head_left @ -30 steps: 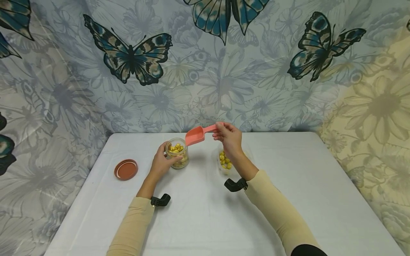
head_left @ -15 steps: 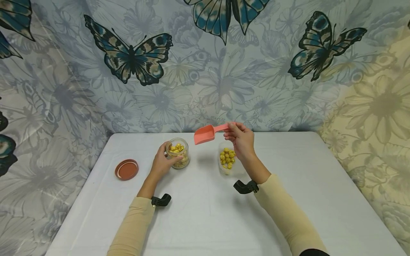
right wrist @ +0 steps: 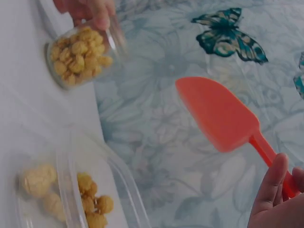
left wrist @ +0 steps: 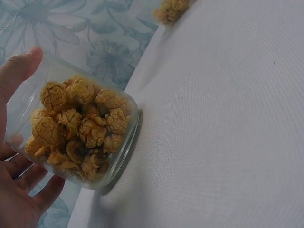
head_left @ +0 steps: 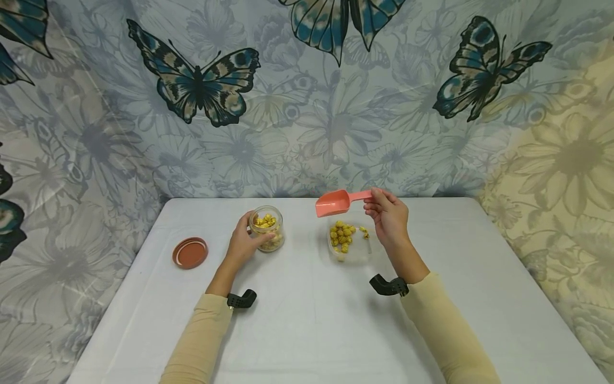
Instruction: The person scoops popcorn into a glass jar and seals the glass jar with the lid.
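Around the side of a lidless glass jar (head_left: 272, 244) curl the fingers and thumb of my left hand (head_left: 243, 242). The jar stands upright on the table, and the left wrist view shows popcorn (left wrist: 76, 123) through its glass. My right hand (head_left: 390, 218) pinches the handle of a coral-red scoop (head_left: 334, 203), whose bowl looks bare in the head view. Below the scoop sits a clear plastic container (head_left: 357, 257) with popcorn pieces (head_left: 341, 234) mostly at its left side and a few at its right. The right wrist view shows the scoop (right wrist: 221, 116) raised above the container's rim (right wrist: 128, 180).
A reddish-brown jar lid (head_left: 190, 253) lies to the left of the jar. White cloth covers the table (head_left: 307, 320), and a curtain (head_left: 336, 133) printed with flowers and butterflies rises behind its far edge.
My right hand has carried the scoop to the right, from beside the jar's mouth to above the plastic container. The left hand keeps its grip on the jar in the same place.
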Action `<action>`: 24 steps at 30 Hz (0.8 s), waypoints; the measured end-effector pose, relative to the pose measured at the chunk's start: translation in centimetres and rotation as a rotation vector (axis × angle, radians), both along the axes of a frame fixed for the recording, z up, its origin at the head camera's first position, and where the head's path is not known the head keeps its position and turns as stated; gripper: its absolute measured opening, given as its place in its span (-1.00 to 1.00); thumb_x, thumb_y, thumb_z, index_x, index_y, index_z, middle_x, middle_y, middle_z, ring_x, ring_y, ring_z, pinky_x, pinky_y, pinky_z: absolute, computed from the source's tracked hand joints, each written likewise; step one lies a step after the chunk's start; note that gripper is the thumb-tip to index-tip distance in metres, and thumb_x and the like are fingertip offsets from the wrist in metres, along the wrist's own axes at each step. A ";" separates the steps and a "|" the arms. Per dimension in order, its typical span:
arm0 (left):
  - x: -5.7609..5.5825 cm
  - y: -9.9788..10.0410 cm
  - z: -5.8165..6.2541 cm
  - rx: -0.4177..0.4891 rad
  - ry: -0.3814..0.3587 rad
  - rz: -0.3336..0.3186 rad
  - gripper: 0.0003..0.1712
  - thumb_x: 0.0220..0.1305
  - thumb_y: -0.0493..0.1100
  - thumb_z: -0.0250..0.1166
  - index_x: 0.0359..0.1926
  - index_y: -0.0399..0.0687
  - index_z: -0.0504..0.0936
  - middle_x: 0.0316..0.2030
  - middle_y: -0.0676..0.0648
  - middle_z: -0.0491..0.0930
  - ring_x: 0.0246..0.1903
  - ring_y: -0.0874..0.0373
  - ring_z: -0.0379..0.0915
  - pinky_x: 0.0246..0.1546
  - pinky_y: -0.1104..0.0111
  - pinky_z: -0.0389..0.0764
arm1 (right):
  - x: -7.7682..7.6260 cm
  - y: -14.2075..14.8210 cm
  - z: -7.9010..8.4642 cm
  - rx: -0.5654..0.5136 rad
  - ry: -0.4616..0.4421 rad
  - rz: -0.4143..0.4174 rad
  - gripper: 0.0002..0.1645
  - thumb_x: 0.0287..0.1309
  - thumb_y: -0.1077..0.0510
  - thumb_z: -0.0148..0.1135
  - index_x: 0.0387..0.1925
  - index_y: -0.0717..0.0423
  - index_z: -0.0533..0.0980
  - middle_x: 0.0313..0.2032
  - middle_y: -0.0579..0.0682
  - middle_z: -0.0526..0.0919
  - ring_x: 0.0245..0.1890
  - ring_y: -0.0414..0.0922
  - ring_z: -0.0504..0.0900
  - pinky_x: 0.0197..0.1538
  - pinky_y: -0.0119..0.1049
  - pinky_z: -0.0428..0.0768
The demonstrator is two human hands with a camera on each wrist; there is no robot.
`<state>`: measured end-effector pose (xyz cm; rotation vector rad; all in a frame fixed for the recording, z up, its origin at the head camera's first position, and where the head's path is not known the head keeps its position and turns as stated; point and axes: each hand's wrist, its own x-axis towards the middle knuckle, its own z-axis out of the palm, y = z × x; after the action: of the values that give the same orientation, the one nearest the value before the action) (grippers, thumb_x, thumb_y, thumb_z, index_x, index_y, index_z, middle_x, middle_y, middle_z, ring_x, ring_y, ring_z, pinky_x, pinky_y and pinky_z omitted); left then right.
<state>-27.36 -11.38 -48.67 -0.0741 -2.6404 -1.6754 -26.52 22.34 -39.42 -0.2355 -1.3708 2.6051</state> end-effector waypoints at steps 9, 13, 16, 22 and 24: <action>0.0 -0.1 0.0 0.013 0.011 -0.009 0.14 0.02 0.10 0.51 0.47 -0.17 0.07 0.41 -0.21 0.21 0.41 -0.06 0.13 0.38 0.03 0.30 | 0.2 2.4 -1.8 0.026 -0.060 -0.078 -0.88 0.24 0.17 0.27 -0.26 0.17 0.57 -0.57 -0.04 0.69 -0.63 -0.23 0.61 -0.53 -0.49 0.62; 0.0 -0.1 0.0 0.015 0.016 -0.011 0.14 0.02 0.11 0.51 0.47 -0.16 0.08 0.40 -0.20 0.21 0.41 -0.06 0.13 0.39 0.02 0.28 | 0.4 3.2 -2.5 0.032 -0.085 -0.101 -0.84 0.24 0.15 0.28 -0.23 0.16 0.56 -0.56 -0.05 0.68 -0.63 -0.24 0.60 -0.53 -0.50 0.61; -0.1 0.0 0.0 0.019 0.018 -0.013 0.13 0.02 0.12 0.50 0.46 -0.16 0.08 0.40 -0.20 0.22 0.41 -0.06 0.13 0.40 0.03 0.28 | 0.5 3.7 -3.0 0.037 -0.117 -0.119 -0.82 0.22 0.14 0.30 -0.21 0.16 0.54 -0.56 -0.05 0.67 -0.62 -0.23 0.59 -0.52 -0.50 0.61; 0.0 -0.1 0.0 0.016 0.010 -0.012 0.14 0.02 0.09 0.51 0.47 -0.17 0.07 0.40 -0.20 0.21 0.41 -0.05 0.14 0.39 0.04 0.29 | 0.6 4.4 -4.5 0.023 -0.192 -0.117 -0.82 0.24 0.15 0.28 -0.20 0.16 0.51 -0.58 -0.04 0.65 -0.63 -0.22 0.56 -0.54 -0.49 0.60; 0.0 -0.1 0.0 0.015 0.009 -0.013 0.14 0.03 0.08 0.51 0.47 -0.17 0.07 0.40 -0.20 0.21 0.41 -0.05 0.13 0.39 0.03 0.30 | 0.7 4.7 -5.1 0.023 -0.204 -0.111 -0.82 0.25 0.16 0.26 -0.18 0.18 0.50 -0.58 -0.03 0.64 -0.64 -0.22 0.55 -0.54 -0.49 0.59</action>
<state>-27.37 -11.48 -48.68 -0.0991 -2.6261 -1.6941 -25.81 27.04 -44.53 -0.5712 -1.4046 2.5297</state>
